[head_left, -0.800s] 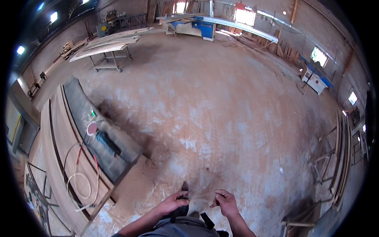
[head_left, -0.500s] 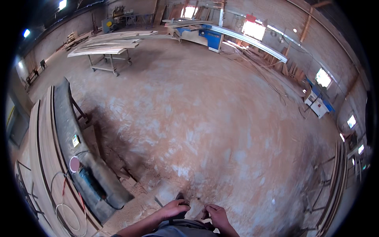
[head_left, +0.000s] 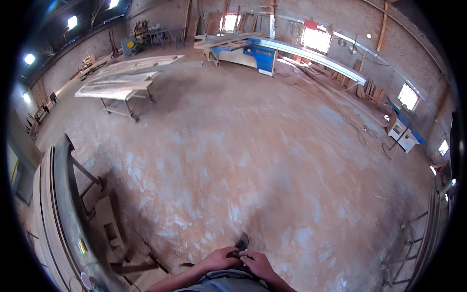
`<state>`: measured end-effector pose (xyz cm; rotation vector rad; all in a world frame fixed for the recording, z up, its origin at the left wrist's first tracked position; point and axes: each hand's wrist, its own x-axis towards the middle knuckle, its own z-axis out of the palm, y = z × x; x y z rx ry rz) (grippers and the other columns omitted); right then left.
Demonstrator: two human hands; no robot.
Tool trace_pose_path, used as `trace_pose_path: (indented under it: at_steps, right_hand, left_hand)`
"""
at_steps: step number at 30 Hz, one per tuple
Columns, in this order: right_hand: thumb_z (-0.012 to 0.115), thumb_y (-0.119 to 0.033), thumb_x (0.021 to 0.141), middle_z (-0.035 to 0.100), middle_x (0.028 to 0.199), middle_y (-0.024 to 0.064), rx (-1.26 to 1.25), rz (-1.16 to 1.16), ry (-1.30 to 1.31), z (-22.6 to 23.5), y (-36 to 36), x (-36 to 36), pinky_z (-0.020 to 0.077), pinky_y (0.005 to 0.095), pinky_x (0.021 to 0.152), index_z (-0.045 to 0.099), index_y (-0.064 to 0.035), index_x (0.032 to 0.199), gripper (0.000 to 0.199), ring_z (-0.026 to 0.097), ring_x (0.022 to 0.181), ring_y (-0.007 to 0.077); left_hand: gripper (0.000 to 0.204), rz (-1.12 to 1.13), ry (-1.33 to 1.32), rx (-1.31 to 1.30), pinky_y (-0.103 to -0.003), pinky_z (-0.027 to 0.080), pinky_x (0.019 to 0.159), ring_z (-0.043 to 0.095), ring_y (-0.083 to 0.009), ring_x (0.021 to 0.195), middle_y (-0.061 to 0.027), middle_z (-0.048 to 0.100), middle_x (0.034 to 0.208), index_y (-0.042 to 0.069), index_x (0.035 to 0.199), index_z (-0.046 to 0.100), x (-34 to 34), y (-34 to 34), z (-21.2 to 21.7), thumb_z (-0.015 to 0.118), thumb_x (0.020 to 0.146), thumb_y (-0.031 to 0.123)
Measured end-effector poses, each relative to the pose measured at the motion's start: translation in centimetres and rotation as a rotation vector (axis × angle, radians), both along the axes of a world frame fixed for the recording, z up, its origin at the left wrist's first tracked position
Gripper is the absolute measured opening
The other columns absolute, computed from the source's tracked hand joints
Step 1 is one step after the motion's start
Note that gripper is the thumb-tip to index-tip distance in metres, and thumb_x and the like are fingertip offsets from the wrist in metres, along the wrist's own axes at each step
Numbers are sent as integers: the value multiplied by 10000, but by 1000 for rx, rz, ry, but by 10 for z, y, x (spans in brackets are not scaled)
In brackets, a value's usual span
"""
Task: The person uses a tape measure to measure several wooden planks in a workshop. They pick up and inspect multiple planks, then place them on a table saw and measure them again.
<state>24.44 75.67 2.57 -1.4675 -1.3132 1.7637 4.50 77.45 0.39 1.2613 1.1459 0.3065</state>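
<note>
My left hand point(head_left: 221, 259) and my right hand point(head_left: 259, 264) meet in front of my waist. Both have their fingers curled in. A small dark thing point(head_left: 234, 254) shows between the fingertips; its kind cannot be made out. Below the hands, part of my dark shoe point(head_left: 242, 241) stands on the dusty floor. To my left runs a bench with a dark, worn cover point(head_left: 67, 194), with long wooden boards point(head_left: 47, 209) lying along its outer side. On the bench are a small colourful packet point(head_left: 81, 246) and a round pinkish disc point(head_left: 86, 279) at the picture's lower rim.
Ahead on the left, a wheeled cart point(head_left: 116, 111) carries a stack of pale boards point(head_left: 119, 80). A blue and white panel saw point(head_left: 265, 59) stands at the back. Another blue and white machine point(head_left: 403, 134) is far right. Wooden offcuts point(head_left: 108, 221) lie beside the bench; a rack point(head_left: 418, 243) stands near right.
My hands have come together from a small gap. The view has shifted forward, so the bench slides lower and the tool and hose on it have mostly left the picture.
</note>
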Motion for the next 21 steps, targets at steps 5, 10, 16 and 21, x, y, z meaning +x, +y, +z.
trace_pose_path:
  at_steps: [5,10,16,21]
  right_hand:
    - [605,-137,912,696,1000,97,246,226,8,0,174,-12,506,280,825,653,-6,1140,267,645,900,162]
    - [611,-135,910,695,1043,112,254,327,-78,-10,326,-21,501,285,846,665,-15,1119,247,647,925,163]
    - [662,-137,873,691,962,111,232,291,-153,-17,509,-37,527,295,766,663,7,1108,276,656,854,161]
    - [685,-57,821,654,865,74,106,27,-111,11,663,-28,543,256,627,638,23,1103,297,654,712,137]
  left_hand:
    - [658,51,120,12,-330,486,906,634,-244,1027,-179,656,1134,-12,1390,408,-4,144,43,646,837,255]
    - [771,140,233,38,-383,470,943,618,-338,1086,-223,633,1169,-2,1418,364,-7,276,26,640,809,383]
    - [727,85,140,29,-391,480,908,643,-341,1014,-212,667,1078,-18,1393,385,-28,465,3,637,823,357]
    - [507,6,225,99,-387,500,836,653,-302,935,-172,681,986,50,1261,561,-46,632,13,627,838,322]
